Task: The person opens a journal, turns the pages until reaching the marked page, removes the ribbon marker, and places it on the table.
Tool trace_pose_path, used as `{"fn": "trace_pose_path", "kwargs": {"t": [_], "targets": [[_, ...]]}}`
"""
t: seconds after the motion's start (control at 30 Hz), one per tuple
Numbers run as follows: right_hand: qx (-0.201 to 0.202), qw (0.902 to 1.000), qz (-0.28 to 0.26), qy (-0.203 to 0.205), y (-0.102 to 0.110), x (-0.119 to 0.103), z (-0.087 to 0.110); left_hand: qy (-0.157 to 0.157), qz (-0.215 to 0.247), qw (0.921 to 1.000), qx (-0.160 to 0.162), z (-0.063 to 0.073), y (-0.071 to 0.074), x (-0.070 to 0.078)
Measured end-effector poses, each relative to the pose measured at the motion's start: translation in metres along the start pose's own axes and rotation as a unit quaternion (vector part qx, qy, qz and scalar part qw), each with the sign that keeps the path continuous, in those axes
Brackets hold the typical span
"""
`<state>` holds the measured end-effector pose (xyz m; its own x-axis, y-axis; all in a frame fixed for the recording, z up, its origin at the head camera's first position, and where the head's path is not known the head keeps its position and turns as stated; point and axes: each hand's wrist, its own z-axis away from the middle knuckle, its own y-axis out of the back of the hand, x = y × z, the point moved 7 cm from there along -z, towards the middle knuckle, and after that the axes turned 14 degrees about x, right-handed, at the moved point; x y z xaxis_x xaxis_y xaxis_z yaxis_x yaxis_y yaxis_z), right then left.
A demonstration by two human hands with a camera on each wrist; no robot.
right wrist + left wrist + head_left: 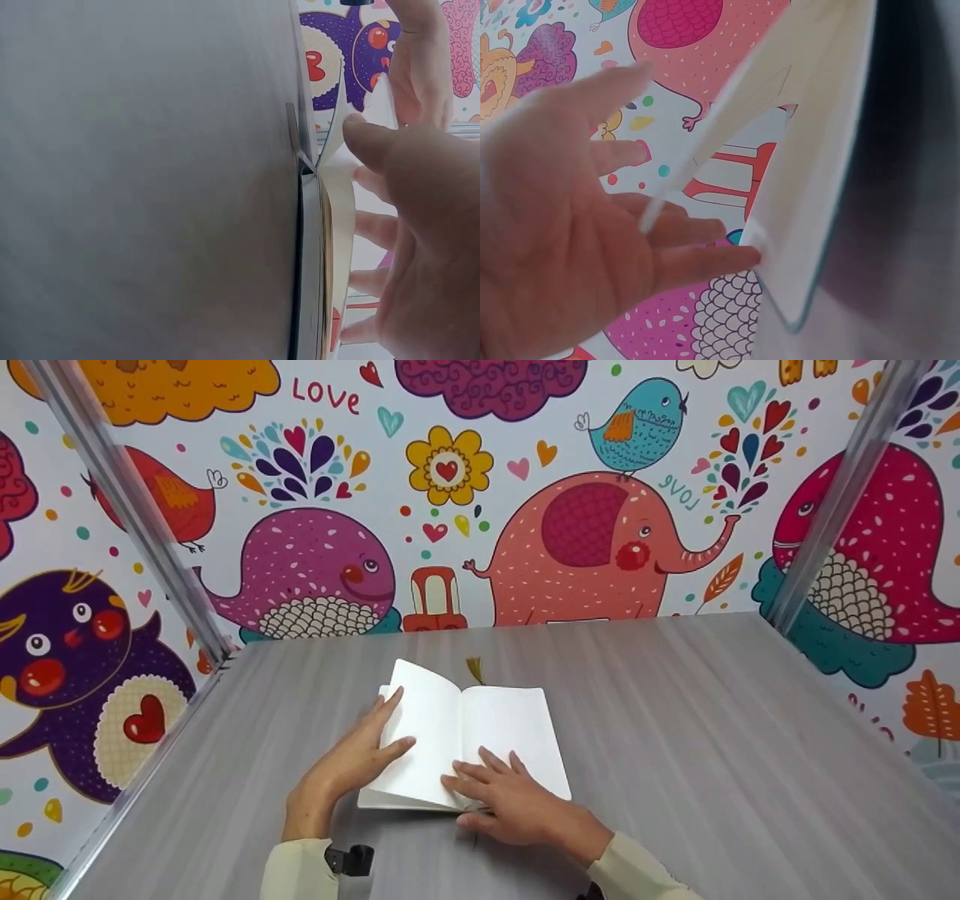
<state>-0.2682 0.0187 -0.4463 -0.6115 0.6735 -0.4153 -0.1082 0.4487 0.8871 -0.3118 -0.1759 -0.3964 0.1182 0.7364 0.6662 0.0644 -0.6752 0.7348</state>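
A notebook (514,720) with blank white pages lies open on the table. One left-hand leaf (424,712) is raised from the pages below, and in the left wrist view a gap shows under it. My left hand (356,757) is at the outer left edge with fingers spread and straight; its thumb lies over the raised leaf, and a fingertip touches the page beneath in the left wrist view. My right hand (517,806) rests with spread fingers across the lower pages near the spine. The right wrist view shows its fingertips against the page (343,217).
A yellow-green tassel (474,669) sticks out past the notebook's top edge. The grey wood-grain table (675,735) extends around the book. Behind it stands a wall (337,562) printed with cartoon animals, with metal posts (142,525) at the corners. A black strap (350,860) sits at the left wrist.
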Motion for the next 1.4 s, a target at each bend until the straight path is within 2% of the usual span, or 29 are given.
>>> {"fn": "trace_pose_path", "kwargs": {"t": [0.2,0.47,0.6,0.97,1.4], "targets": [[-0.012,0.9999,-0.008,0.002,-0.001,0.001,0.003,-0.007,-0.017,0.9998,0.002,0.0,-0.003,0.0],[-0.056,0.9981,-0.015,-0.022,0.0,0.002,0.005,0.003,-0.021,0.9998,-0.004,0.0,-0.008,-0.002],[-0.068,0.9972,-0.012,-0.03,0.0,0.002,0.006,-0.002,-0.025,0.9997,-0.006,0.0,-0.01,-0.003],[-0.064,0.9968,0.028,-0.039,0.0,-0.003,0.007,0.003,-0.047,0.9988,-0.01,0.003,-0.013,-0.003],[-0.062,0.9963,0.03,-0.052,0.0,-0.006,0.007,-0.002,-0.095,0.9953,-0.019,0.004,-0.022,-0.003]]}}
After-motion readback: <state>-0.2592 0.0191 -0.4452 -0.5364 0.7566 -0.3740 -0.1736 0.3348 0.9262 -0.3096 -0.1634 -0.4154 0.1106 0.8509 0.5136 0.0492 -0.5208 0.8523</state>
